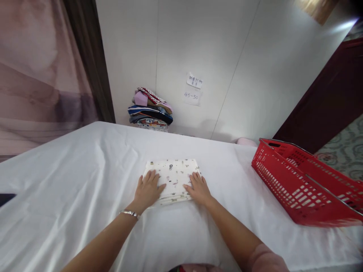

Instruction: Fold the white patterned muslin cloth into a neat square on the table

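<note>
A folded white cloth (177, 177) with a small scattered print lies on the white-covered table, its layers showing along the near edge. My left hand (148, 190) rests flat on its left side, fingers spread and pointing away from me. On the right side of the cloth lies my right hand (197, 187), also open with fingers stretched out. Neither hand grips the fabric. Whether the cloth is a garment or a sheet cannot be made out.
The white sheet (93, 181) covering the table has creases. A red plastic basket (295, 189) stands at the right. Beyond the far edge, a stack of folded clothes (151, 109) sits against the wall, near paper labels (193, 97). A dark flat object (6, 198) lies at the left edge.
</note>
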